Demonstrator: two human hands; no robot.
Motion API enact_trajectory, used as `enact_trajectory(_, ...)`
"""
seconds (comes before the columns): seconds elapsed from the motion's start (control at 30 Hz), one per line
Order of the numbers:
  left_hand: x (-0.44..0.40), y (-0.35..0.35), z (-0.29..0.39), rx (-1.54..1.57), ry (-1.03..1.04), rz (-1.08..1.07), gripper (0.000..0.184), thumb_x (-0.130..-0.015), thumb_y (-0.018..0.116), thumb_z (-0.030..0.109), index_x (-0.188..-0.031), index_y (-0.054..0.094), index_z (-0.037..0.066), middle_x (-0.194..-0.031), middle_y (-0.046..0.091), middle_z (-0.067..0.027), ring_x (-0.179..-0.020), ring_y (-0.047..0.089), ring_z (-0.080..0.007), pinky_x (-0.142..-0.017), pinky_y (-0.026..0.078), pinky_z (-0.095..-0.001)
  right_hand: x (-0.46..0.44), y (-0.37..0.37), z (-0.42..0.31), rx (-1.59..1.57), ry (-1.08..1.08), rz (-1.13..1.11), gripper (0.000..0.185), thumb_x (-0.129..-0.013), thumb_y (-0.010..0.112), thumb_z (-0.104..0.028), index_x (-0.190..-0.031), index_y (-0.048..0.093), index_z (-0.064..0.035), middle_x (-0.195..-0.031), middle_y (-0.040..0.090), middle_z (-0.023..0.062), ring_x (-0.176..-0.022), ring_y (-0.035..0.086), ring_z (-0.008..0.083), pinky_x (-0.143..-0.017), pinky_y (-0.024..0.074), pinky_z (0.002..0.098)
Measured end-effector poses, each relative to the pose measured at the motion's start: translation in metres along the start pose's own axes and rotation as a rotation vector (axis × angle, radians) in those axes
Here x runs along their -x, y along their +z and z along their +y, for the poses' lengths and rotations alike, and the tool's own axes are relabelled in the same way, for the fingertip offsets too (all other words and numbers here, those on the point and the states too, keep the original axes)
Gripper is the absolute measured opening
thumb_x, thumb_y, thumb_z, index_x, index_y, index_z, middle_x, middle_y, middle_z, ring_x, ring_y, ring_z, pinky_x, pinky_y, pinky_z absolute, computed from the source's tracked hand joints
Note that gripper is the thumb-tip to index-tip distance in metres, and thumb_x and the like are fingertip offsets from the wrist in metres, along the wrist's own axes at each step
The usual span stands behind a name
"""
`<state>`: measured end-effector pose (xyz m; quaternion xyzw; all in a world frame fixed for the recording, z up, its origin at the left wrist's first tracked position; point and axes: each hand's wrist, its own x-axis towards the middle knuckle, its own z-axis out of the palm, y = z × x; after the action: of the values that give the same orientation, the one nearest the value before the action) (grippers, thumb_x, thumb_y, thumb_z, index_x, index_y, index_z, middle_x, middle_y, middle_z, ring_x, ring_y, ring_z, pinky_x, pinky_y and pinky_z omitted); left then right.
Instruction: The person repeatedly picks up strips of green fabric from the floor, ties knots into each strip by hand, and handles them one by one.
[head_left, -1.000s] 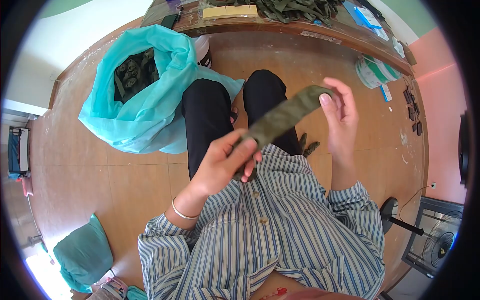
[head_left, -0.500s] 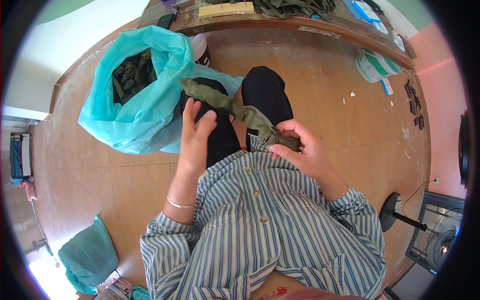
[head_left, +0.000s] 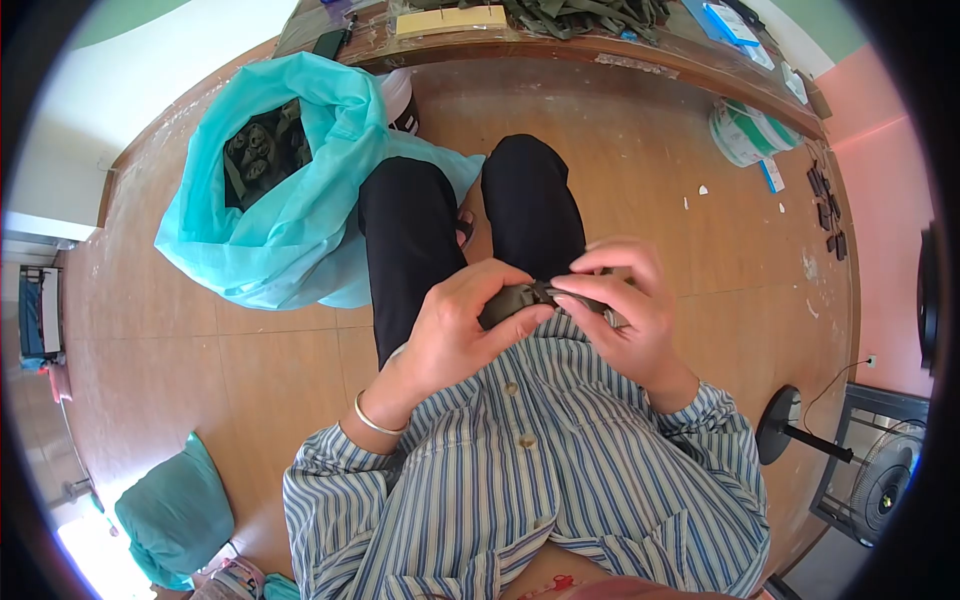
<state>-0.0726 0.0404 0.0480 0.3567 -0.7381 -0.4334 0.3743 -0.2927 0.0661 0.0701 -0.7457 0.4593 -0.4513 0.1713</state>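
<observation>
Both hands meet over the lap, in front of the shirt. The left hand (head_left: pixel 455 322) grips a strip (head_left: pixel 507 304) of olive cloth, bunched between thumb and fingers. The right hand (head_left: pixel 638 312) pinches the strip where it leaves the left, fingertips nearly touching those of the left; the strip's exact folds are partly hidden by the fingers.

Left knee: an open turquoise bag (head_left: pixel 255 255) stands just beside it on the floor (head_left: pixel 290 375), rolled dark pieces (head_left: pixel 262 155) inside.

Table (head_left: pixel 540 47): yellow block (head_left: pixel 450 20) along the near edge; phone (head_left: pixel 330 42) near the left corner; olive heap (head_left: pixel 590 14) right of the block; blue box (head_left: pixel 732 23) toward the right end. A bucket (head_left: pixel 745 138) sits on the floor below the right end.
</observation>
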Motion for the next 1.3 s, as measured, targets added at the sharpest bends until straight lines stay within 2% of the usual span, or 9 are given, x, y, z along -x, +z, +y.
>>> enact_trajectory(0.13, 0.006, -0.007, 0.013, -0.041, -0.013, -0.075, 0.011, -0.089, 0.078, 0.008, -0.092, 0.071, 0.001, -0.080, 0.064, -0.0056, -0.062, 0.052, -0.0180, -0.058, 0.042, -0.0282, -0.001, -0.005, -0.003, -0.108, -0.035, 0.234, 0.012, -0.086, 0.079, -0.008, -0.097, 0.076, -0.0060, -0.107, 0.066, 0.0019, -0.099, 0.055, 0.0167, -0.084, 0.0448, 0.0295)
enact_trajectory(0.27, 0.009, -0.026, 0.022, -0.060, -0.119, -0.120, 0.010, -0.091, 0.076, 0.007, -0.088, 0.069, 0.000, -0.074, 0.062, -0.0048, -0.058, 0.050, -0.0174, -0.056, 0.041, -0.0283, 0.007, -0.007, -0.001, -0.519, 0.451, 0.185, 0.007, -0.085, 0.078, -0.011, -0.087, 0.074, -0.0072, -0.104, 0.065, 0.0012, -0.104, 0.052, 0.0189, -0.093, 0.0406, 0.0336)
enact_trajectory(0.33, 0.011, -0.025, 0.023, -0.124, -0.070, -0.129, 0.011, -0.092, 0.076, 0.008, -0.088, 0.069, 0.000, -0.074, 0.062, -0.0049, -0.058, 0.051, -0.0173, -0.055, 0.040, -0.0282, 0.003, -0.017, 0.012, -0.310, 0.314, -0.173, 0.015, -0.087, 0.077, -0.014, -0.079, 0.068, -0.0075, -0.098, 0.063, 0.0003, -0.102, 0.052, 0.0182, -0.096, 0.0367, 0.0338)
enact_trajectory(0.47, 0.009, -0.024, 0.024, -0.310, 0.101, -0.166, 0.014, -0.093, 0.076, 0.011, -0.089, 0.069, 0.000, -0.072, 0.063, -0.0052, -0.057, 0.051, -0.0171, -0.054, 0.040, -0.0279, -0.008, -0.015, 0.004, -0.112, 0.119, -0.401, 0.020, -0.088, 0.075, -0.013, -0.074, 0.063, -0.0069, -0.094, 0.060, -0.0003, -0.096, 0.050, 0.0174, -0.095, 0.0337, 0.0346)
enact_trajectory(0.63, 0.007, -0.034, 0.031, -0.123, -0.068, -0.334, 0.017, -0.095, 0.074, 0.016, -0.090, 0.070, 0.001, -0.070, 0.062, -0.0032, -0.056, 0.051, -0.0142, -0.053, 0.038, -0.0268, -0.004, -0.011, 0.010, -0.460, 0.306, -0.282, 0.023, -0.092, 0.072, -0.011, -0.072, 0.063, -0.0038, -0.093, 0.057, 0.0009, -0.083, 0.046, 0.0126, -0.079, 0.0341, 0.0284)
enact_trajectory(0.77, 0.015, -0.034, 0.029, 0.499, -0.615, -0.313, 0.017, -0.098, 0.072, 0.019, -0.092, 0.072, 0.002, -0.066, 0.059, -0.0006, -0.056, 0.049, -0.0104, -0.053, 0.037, -0.0257, 0.008, -0.012, 0.029, -0.671, 0.491, 0.062, 0.026, -0.096, 0.067, -0.008, -0.071, 0.063, -0.0009, -0.092, 0.052, 0.0016, -0.078, 0.042, 0.0090, -0.068, 0.0313, 0.0233)
enact_trajectory(1.1, 0.043, -0.069, -0.043, -0.115, -0.539, -0.060, 0.027, -0.102, 0.065, 0.022, -0.088, 0.073, -0.001, -0.064, 0.060, -0.0014, -0.056, 0.045, -0.0096, -0.055, 0.036, -0.0253, 0.067, -0.016, 0.142, -0.223, 0.632, 0.615, 0.026, -0.095, 0.068, -0.010, -0.073, 0.065, 0.0020, -0.089, 0.049, 0.0016, -0.078, 0.044, 0.0111, -0.069, 0.0363, 0.0250)
enact_trajectory(1.2, 0.059, -0.070, -0.068, -0.184, -0.597, -0.098, 0.026, -0.102, 0.066, 0.021, -0.089, 0.073, -0.001, -0.065, 0.061, -0.0020, -0.056, 0.046, -0.0110, -0.055, 0.037, -0.0265, 0.087, -0.003, 0.173, -0.131, 0.873, 0.324, 0.018, -0.095, 0.071, -0.015, -0.085, 0.071, -0.0005, -0.096, 0.058, 0.0049, -0.082, 0.054, 0.0147, -0.072, 0.0420, 0.0248)
enact_trajectory(1.3, 0.063, -0.072, -0.074, -0.258, -0.658, -0.119, 0.024, -0.101, 0.066, 0.020, -0.091, 0.073, -0.001, -0.065, 0.061, -0.0026, -0.056, 0.047, -0.0124, -0.056, 0.038, -0.0278, 0.085, 0.010, 0.176, 0.220, 0.523, 0.058, 0.016, -0.096, 0.071, -0.021, -0.106, 0.073, -0.0091, -0.110, 0.064, 0.0083, -0.102, 0.061, 0.0227, -0.085, 0.0467, 0.0312)
